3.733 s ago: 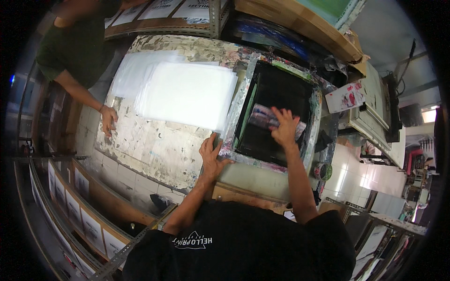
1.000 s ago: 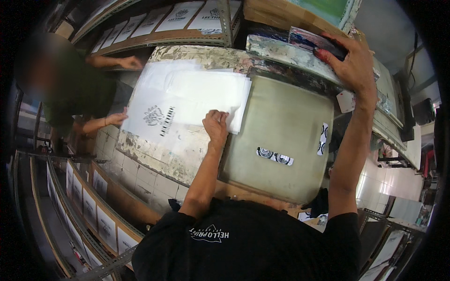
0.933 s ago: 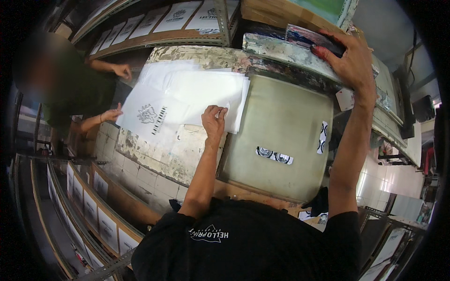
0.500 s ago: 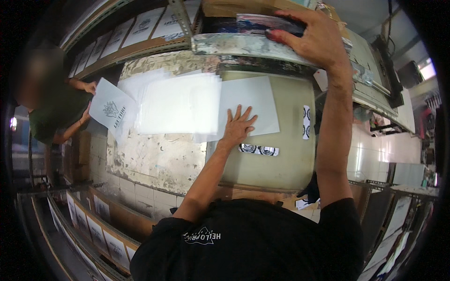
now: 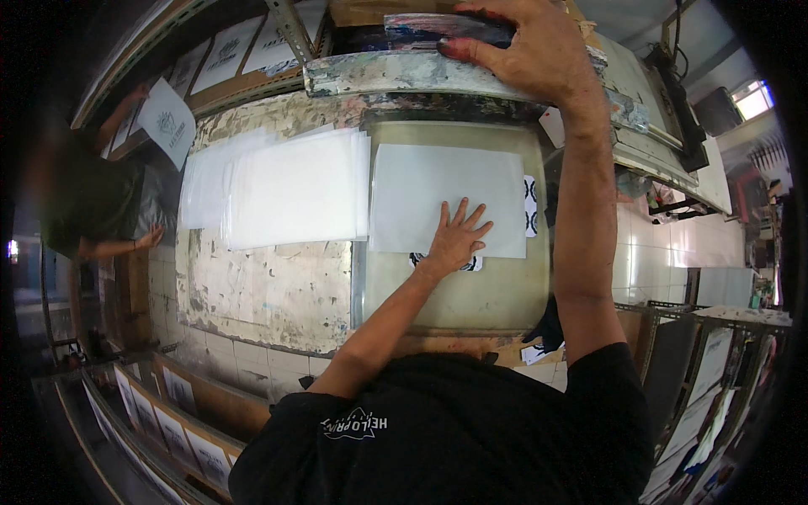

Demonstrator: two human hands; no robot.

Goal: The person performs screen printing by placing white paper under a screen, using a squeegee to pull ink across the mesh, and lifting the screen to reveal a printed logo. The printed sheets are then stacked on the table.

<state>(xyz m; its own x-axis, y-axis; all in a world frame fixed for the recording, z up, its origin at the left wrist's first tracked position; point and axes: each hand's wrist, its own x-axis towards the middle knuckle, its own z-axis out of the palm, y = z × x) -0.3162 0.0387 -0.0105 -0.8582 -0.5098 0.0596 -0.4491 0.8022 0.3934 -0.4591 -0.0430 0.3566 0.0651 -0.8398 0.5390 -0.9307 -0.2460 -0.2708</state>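
Observation:
My left hand [image 5: 457, 241] lies flat, fingers spread, on a white sheet [image 5: 446, 189] on the pale greenish printing bed [image 5: 454, 303]. Part of a patterned paper strip [image 5: 418, 260] peeks out under the sheet's near edge, and a second strip [image 5: 530, 206] shows along its right side. At the top, my right hand [image 5: 543, 55], with ink-stained fingertips, reaches over a paint-smeared screen frame [image 5: 396, 76]. Its thumb and fingers close around an inky squeegee [image 5: 412, 23]; the far fingers are partly cut off by the view's edge.
A fanned stack of blank sheets [image 5: 290, 189] lies left of the bed on a paint-stained table [image 5: 269, 290]. Another person [image 5: 93, 189] stands at the left with a printed sheet [image 5: 167, 124] beside shelves of prints [image 5: 223, 55]. More racks [image 5: 168, 412] stand at lower left.
The sheet under my left hand has slid right and straightened onto the bed, covering part of the strips. The other person has carried a printed sheet up toward the shelves. My right hand keeps its hold.

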